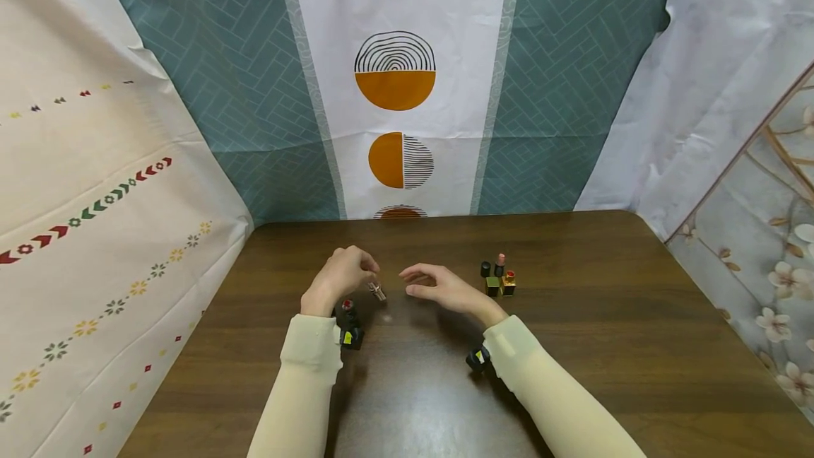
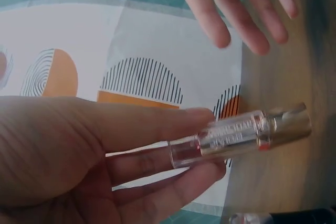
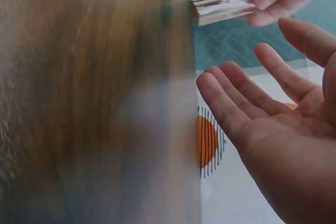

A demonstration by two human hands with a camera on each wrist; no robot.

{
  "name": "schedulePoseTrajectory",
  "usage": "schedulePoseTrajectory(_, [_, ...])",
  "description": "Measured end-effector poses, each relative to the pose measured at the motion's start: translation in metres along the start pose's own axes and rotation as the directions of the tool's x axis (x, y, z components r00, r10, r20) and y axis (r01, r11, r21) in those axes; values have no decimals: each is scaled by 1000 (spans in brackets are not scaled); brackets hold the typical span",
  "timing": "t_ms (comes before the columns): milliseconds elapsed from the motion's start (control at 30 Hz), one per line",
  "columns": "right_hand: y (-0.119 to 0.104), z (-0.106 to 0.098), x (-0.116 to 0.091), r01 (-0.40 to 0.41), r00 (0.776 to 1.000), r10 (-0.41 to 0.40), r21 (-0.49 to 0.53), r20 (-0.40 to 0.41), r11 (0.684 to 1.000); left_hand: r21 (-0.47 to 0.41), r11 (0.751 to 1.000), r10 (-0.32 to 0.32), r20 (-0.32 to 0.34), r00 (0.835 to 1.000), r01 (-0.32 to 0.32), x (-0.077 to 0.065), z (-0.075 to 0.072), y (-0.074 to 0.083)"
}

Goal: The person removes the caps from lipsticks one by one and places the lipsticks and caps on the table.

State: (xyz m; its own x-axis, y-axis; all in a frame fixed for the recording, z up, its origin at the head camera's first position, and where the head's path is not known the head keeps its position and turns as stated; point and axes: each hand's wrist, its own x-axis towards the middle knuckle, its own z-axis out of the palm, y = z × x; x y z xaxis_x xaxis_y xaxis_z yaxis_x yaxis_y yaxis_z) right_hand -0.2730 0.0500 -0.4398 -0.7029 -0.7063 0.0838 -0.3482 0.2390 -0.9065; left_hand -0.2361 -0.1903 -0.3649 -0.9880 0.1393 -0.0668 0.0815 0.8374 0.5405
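My left hand (image 1: 343, 276) pinches a lipstick tube (image 2: 231, 137) between thumb and fingers, just above the wooden table. The tube has a clear end in the fingers, silvery lettering and a gold end pointing away from the palm. To the right, my right hand (image 1: 445, 290) hovers with its fingers relaxed and apart, holding nothing. In the right wrist view the held tube (image 3: 226, 6) shows beyond the right fingertips (image 3: 207, 82). Close to the left wrist a dark lipstick with a red top (image 1: 347, 304) stands on the table.
Right of my right hand stand a pink lipstick (image 1: 500, 265), a red lipstick in a gold case (image 1: 509, 283), a small black piece (image 1: 485, 269) and a gold-green block (image 1: 492, 286). The brown table (image 1: 572, 373) ends at a patterned cloth (image 1: 407, 55) behind.
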Motion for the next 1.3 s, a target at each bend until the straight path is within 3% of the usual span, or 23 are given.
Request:
schedulePoseTrajectory(233, [5,6,3,12,1000,-12,2,-11,1000,-38,999,19,-9,1000,-19,2,-1,4])
schedulePoseTrajectory(467, [9,10,5,-12,999,14,43,-46,999,-63,991,119,6,993,-118,5,-1,6])
schedulePoseTrajectory(767, [11,13,7,-14,998,16,40,-59,999,-88,980,182,8,983,-181,7,0,11])
schedulePoseTrajectory(1100, [10,16,9,25,994,-8,162,-109,987,-115,976,187,4,982,-186,9,3,12])
schedulePoseTrajectory(1300, [10,12,7,33,985,-8,147,-170,989,-137,976,172,18,985,-168,12,6,10])
